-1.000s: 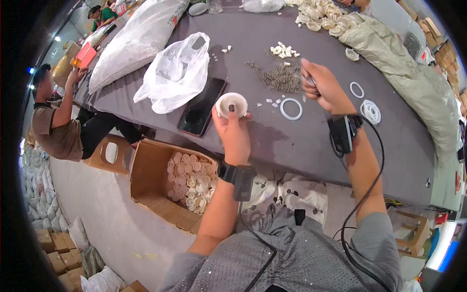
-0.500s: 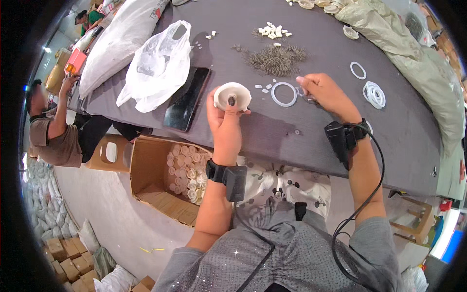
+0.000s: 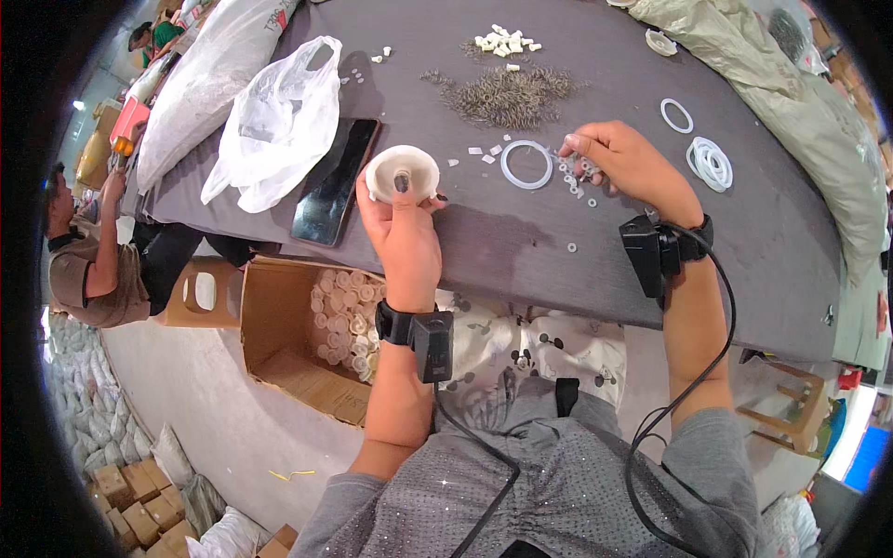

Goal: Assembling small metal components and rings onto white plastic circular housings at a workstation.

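Observation:
My left hand [image 3: 405, 244] grips a white plastic cup-shaped part [image 3: 423, 167], its open side up and my thumb inside the rim. Over a scatter of small white washers [image 3: 579, 177] is my right hand [image 3: 625, 167], thumb and fingertips drawn together at the pile's edge. What lies between those fingertips is too small to make out. Just left of the washers rests a large translucent sealing ring [image 3: 526, 165]. Tiny clear square pieces [image 3: 488, 158] lie near it. Farther back are a heap of small metal springs [image 3: 510, 96] and a cluster of short white plastic pieces [image 3: 505, 40].
A black phone [image 3: 337, 181] and a white plastic bag [image 3: 279, 121] lie left on the table. More rings [image 3: 711, 164] and a pale sack [image 3: 786, 112] are right. Below the table edge, a cardboard box [image 3: 279, 325] holds several white parts. Another person [image 3: 88, 260] sits far left.
My left hand has tipped the white cup-shaped part so more of its inside shows. My right fingers have shifted, uncovering the small washers. The whole view has moved slightly.

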A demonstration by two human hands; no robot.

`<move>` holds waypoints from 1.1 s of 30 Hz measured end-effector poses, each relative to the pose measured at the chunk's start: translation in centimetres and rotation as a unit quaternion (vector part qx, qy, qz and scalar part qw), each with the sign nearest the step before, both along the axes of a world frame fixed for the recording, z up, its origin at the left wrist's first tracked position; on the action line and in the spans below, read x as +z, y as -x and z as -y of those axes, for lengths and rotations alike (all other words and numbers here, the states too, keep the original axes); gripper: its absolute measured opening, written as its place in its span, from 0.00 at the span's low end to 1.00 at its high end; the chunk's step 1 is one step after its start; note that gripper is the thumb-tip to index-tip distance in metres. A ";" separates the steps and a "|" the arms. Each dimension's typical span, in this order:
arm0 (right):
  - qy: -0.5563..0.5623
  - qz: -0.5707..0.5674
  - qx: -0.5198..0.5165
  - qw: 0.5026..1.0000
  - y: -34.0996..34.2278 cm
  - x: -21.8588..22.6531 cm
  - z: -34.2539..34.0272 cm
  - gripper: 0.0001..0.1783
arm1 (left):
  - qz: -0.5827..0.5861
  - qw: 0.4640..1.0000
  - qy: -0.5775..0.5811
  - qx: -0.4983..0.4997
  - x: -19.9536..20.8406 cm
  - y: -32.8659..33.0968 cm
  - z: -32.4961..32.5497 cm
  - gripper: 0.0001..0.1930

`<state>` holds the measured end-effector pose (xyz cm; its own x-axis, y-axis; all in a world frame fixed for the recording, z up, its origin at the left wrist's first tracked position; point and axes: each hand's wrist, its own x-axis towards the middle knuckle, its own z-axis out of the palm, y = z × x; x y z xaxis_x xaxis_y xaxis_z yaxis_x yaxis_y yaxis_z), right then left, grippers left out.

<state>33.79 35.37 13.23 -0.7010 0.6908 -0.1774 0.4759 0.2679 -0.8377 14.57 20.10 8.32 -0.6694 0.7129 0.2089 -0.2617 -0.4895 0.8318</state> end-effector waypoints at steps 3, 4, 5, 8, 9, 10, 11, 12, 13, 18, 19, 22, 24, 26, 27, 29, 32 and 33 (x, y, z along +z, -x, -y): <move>0.016 0.003 -0.002 1.000 -0.3 0.5 0.1 0.19 | 0.004 1.000 -0.007 -0.002 0.2 0.0 0.0 0.15; 0.020 -0.008 0.003 1.000 -0.5 0.6 0.0 0.19 | 0.003 1.000 -0.003 -0.006 0.1 0.1 0.0 0.15; 0.019 -0.005 0.003 1.000 -0.6 0.6 0.0 0.19 | 0.003 1.000 0.001 -0.009 0.1 0.1 -0.1 0.16; 0.035 -0.017 -0.020 0.999 -0.7 1.1 -0.1 0.19 | 0.002 1.000 0.004 -0.004 0.0 0.2 -0.1 0.16; 0.041 -0.016 -0.028 0.999 -0.8 1.3 -0.1 0.19 | 0.005 1.000 0.004 -0.003 0.0 0.2 -0.1 0.16; 0.046 -0.015 -0.038 0.998 -0.9 1.4 -0.1 0.19 | 0.003 1.000 0.000 -0.006 -0.1 0.3 -0.1 0.16; 0.045 -0.012 -0.038 0.998 -1.0 1.5 -0.1 0.19 | 0.001 1.000 -0.003 -0.008 -0.2 0.3 -0.2 0.16; 0.036 -0.016 -0.047 0.998 -1.1 1.5 -0.1 0.19 | 0.005 1.000 -0.004 -0.008 -0.2 0.2 -0.2 0.16; 0.028 -0.020 -0.056 0.998 -1.2 1.5 -0.1 0.19 | 0.007 1.000 -0.006 -0.008 -0.2 0.2 -0.2 0.16; -0.062 -0.009 -0.082 0.995 -1.7 1.4 -0.1 0.17 | -0.006 1.000 -0.005 0.006 0.2 0.0 -0.1 0.15; -0.105 -0.010 -0.083 0.991 -2.0 1.0 -0.2 0.16 | -0.006 1.000 -0.008 0.000 0.2 0.0 -0.1 0.15; -0.175 -0.058 -0.066 0.981 -2.3 -1.0 -0.2 0.15 | -0.012 1.000 -0.012 -0.012 0.2 0.0 -0.1 0.15; -0.187 -0.065 -0.058 0.979 -1.8 -2.1 -0.3 0.15 | -0.019 1.000 -0.013 -0.019 0.3 -0.1 -0.3 0.15; -0.195 -0.039 -0.025 0.980 -0.6 -2.0 0.4 0.14 | -0.023 1.000 -0.008 -0.008 0.4 -0.1 -0.2 0.14; -0.193 -0.039 -0.025 0.980 -0.3 -2.0 0.7 0.14 | -0.023 1.000 -0.007 -0.008 0.3 0.0 -0.1 0.14; -0.177 -0.030 0.004 0.984 -0.1 -2.3 0.8 0.14 | -0.016 1.000 0.001 -0.016 0.1 0.1 -0.1 0.14; -0.124 -0.034 0.054 0.990 -0.8 -2.1 0.8 0.13 | 0.003 1.000 -0.007 -0.007 0.1 -0.3 -0.1 0.15; -0.122 -0.034 0.054 0.990 -1.0 -1.9 0.8 0.13 | 0.002 1.000 -0.005 -0.007 0.0 -0.2 -0.1 0.15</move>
<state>34.75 34.62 11.35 -0.7772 0.6282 0.0360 0.3785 0.5124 -0.7709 14.78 20.17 8.35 -0.6597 0.7209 0.2126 -0.2728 -0.4932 0.8260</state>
